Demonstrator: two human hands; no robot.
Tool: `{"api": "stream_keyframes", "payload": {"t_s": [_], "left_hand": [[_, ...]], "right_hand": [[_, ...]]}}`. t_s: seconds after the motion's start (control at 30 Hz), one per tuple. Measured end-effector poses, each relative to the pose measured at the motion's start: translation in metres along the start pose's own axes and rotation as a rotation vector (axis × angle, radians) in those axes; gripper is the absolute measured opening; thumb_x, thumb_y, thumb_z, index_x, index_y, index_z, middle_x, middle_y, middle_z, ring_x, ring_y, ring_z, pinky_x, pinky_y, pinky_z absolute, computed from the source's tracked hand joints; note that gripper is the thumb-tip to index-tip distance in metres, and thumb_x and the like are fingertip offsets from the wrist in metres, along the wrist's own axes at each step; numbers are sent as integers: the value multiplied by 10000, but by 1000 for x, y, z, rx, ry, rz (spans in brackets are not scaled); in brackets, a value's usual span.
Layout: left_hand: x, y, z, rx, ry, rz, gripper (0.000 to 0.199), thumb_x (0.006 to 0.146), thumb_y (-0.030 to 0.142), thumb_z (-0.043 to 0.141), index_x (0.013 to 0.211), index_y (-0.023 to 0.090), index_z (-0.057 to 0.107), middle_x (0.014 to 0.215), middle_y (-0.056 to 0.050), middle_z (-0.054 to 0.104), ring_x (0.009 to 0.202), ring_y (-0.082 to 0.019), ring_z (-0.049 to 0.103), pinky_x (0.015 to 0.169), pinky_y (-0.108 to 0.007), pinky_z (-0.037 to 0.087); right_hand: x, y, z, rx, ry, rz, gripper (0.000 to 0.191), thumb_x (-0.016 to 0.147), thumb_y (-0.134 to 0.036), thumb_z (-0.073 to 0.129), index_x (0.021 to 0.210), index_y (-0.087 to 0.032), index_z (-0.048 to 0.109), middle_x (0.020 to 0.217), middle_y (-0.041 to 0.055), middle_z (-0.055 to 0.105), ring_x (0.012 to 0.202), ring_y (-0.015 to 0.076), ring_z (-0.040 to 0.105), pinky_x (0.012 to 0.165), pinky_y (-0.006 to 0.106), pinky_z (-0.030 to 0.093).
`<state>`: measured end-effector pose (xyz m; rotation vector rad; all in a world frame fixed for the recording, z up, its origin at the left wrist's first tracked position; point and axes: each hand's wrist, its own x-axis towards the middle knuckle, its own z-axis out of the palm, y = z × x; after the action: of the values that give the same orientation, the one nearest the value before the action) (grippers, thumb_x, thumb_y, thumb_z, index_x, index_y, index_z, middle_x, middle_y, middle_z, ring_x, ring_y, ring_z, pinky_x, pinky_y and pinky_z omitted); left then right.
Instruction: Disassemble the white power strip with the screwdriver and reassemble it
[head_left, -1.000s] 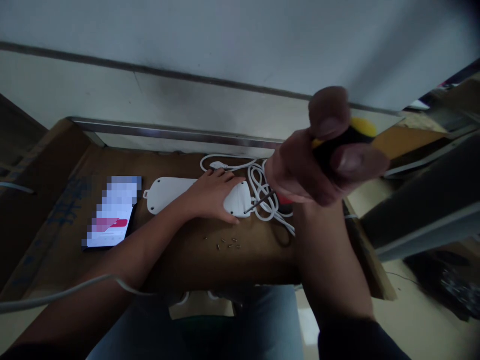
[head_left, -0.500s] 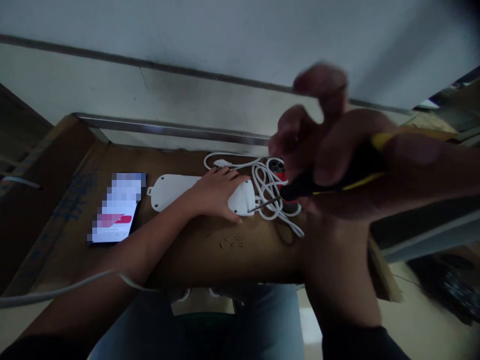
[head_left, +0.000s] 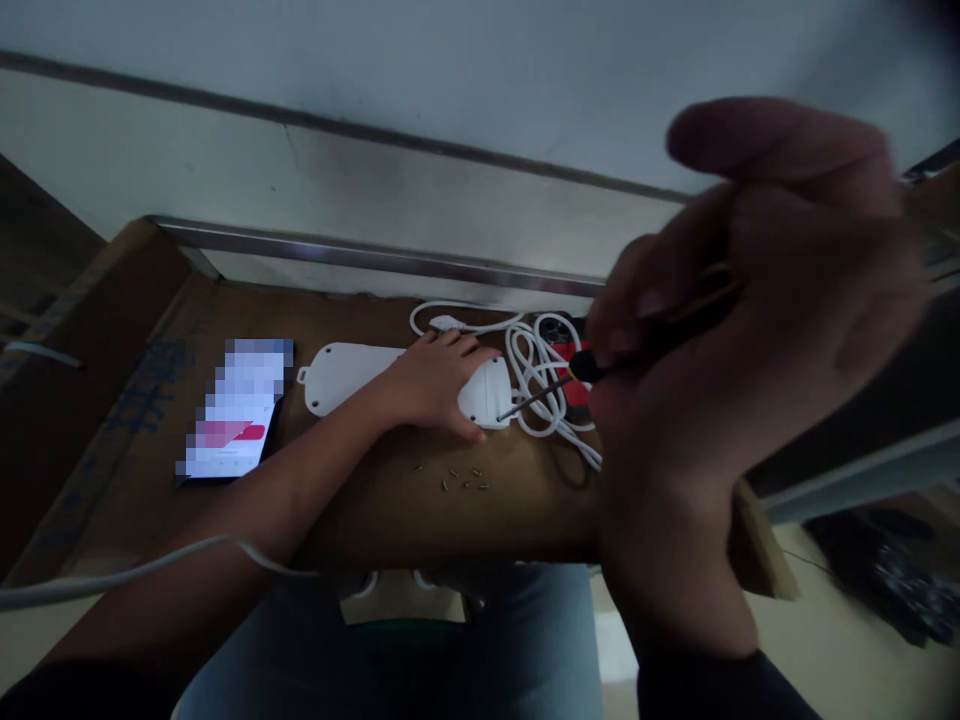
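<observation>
A white power strip lies on the brown cardboard-covered surface with its screw-holed underside up. My left hand grips it across the right half, thumb at the near edge and fingers toward the far edge. In my right hand is a screwdriver, its handle mostly hidden by the fingers. The tip of its slim shaft meets the strip's near right corner, at a screw hole. Several small screws lie loose in front of the strip. Its white cord is coiled to the right.
A lit phone lies at the left. Behind the cord is a red and black object, partly covered. A metal rail runs along the back below a pale wall. Another white cable crosses near my left forearm.
My right hand has turned about the screwdriver and shifted right, with its fingers curled differently. The screwdriver's tip stays at the strip's corner. My left hand keeps its place.
</observation>
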<state>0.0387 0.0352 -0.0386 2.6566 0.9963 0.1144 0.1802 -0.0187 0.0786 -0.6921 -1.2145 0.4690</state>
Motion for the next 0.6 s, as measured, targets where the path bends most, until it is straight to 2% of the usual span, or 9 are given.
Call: {"api": "stream_keyframes", "payload": {"t_s": [0.07, 0.13, 0.2, 0.23, 0.33, 0.4, 0.47, 0.5, 0.6], "left_hand": [[1, -1, -1, -5, -19, 6, 1122, 699, 729, 808, 1600, 191, 409, 1559, -176, 532, 1425, -408, 466, 1179, -511, 344], [1, -2, -1, -11, -34, 12, 1150, 687, 745, 807, 1609, 193, 396, 1567, -176, 522, 1435, -418, 453, 1187, -524, 336], [2, -2, -1, -14, -30, 16, 1155, 680, 747, 810, 1609, 199, 395, 1563, -173, 525, 1441, -424, 443, 1195, -534, 326], [2, -2, -1, -13, -23, 17, 1143, 683, 741, 812, 1605, 207, 400, 1560, -169, 530, 1442, -425, 441, 1196, -537, 324], [2, -1, 0, -13, -6, 11, 1107, 686, 730, 816, 1587, 218, 424, 1562, -167, 533, 1434, -422, 451, 1185, -541, 338], [1, 0, 0, -11, -5, 2, 1113, 682, 729, 820, 1585, 210, 426, 1570, -177, 527, 1430, -418, 458, 1175, -537, 353], [0, 1, 0, -6, -5, -11, 1114, 690, 720, 820, 1590, 198, 423, 1571, -185, 527, 1428, -413, 464, 1174, -530, 356], [0, 2, 0, -3, -6, -16, 1108, 699, 713, 818, 1593, 194, 421, 1573, -185, 527, 1430, -410, 463, 1177, -527, 353], [0, 3, -2, 2, -12, -22, 1102, 713, 705, 815, 1597, 181, 418, 1582, -181, 519, 1444, -409, 450, 1190, -531, 340]], "right_hand": [[13, 6, -6, 202, -267, 117, 207, 875, -180, 586, 863, -267, 773, 563, -42, 483, 434, 85, 432, 369, 247, 333], [28, 12, -14, 368, -460, 200, 25, 792, -309, 710, 811, -320, 721, 883, -56, 698, 798, 110, 692, 615, 225, 571], [36, 16, -19, 412, -577, 260, 174, 738, -450, 761, 821, -332, 664, 1189, -129, 709, 1040, 148, 724, 739, 270, 624], [36, 17, -19, 413, -595, 259, 232, 732, -495, 765, 822, -325, 636, 1204, -130, 708, 969, 152, 732, 661, 272, 610], [22, 15, -12, 398, -535, 142, 172, 781, -404, 743, 797, -305, 603, 759, -53, 656, 452, 101, 470, 337, 249, 310], [9, 10, -5, 316, -463, 88, 115, 855, -205, 632, 816, -311, 652, 537, -57, 431, 366, 92, 273, 316, 260, 183], [0, 6, -3, 138, -153, -31, 296, 932, -110, 503, 758, -281, 671, 506, -53, 286, 371, 92, 227, 332, 262, 177], [-2, 5, -5, 38, -62, -63, 336, 949, -95, 462, 776, -272, 689, 550, -37, 339, 395, 103, 289, 348, 271, 251], [5, 3, -21, -161, -87, -61, 286, 1008, -205, 477, 950, -313, 735, 684, -13, 476, 465, 119, 435, 408, 276, 386]]}}
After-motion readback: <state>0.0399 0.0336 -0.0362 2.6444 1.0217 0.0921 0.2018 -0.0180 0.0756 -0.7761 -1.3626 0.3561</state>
